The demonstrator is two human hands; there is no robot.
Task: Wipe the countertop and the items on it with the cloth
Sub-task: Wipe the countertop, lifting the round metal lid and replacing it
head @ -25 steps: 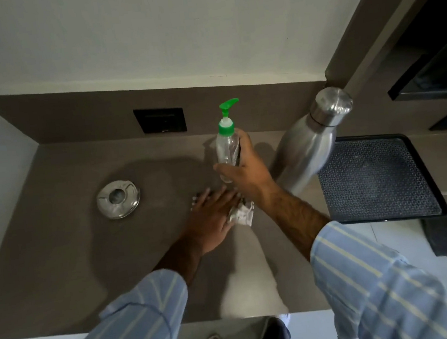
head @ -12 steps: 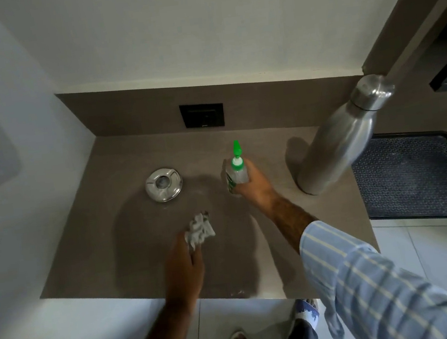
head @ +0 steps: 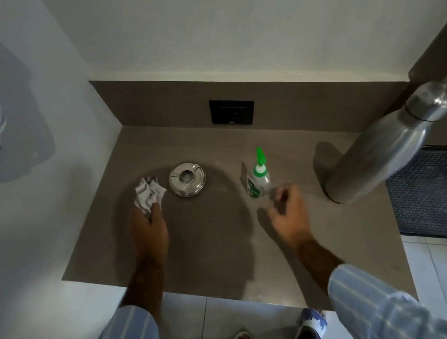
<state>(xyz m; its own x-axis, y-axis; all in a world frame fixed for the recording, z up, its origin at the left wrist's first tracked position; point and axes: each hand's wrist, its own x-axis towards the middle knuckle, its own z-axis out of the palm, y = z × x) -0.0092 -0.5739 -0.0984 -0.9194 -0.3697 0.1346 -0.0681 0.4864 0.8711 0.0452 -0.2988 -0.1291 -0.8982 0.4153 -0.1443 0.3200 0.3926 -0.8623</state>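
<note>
My left hand (head: 147, 228) grips a crumpled white cloth (head: 148, 193) on the brown countertop (head: 211, 240), just left of a round steel ashtray (head: 187, 179). A clear pump bottle with a green top (head: 258, 178) stands upright to the right of the ashtray. My right hand (head: 288, 215) hovers just in front of the bottle, fingers loosely curled and apart, holding nothing. A tall steel flask (head: 387, 148) stands at the right end of the counter.
A black socket plate (head: 232, 111) sits in the back splash. A dark textured tray (head: 439, 195) lies right of the flask. White walls close the left and back sides. Tiled floor and my feet show below the counter's front edge.
My right hand has let go of the pump bottle, which now stands alone. My left hand has carried the cloth leftward to beside the ashtray. The view has shifted left.
</note>
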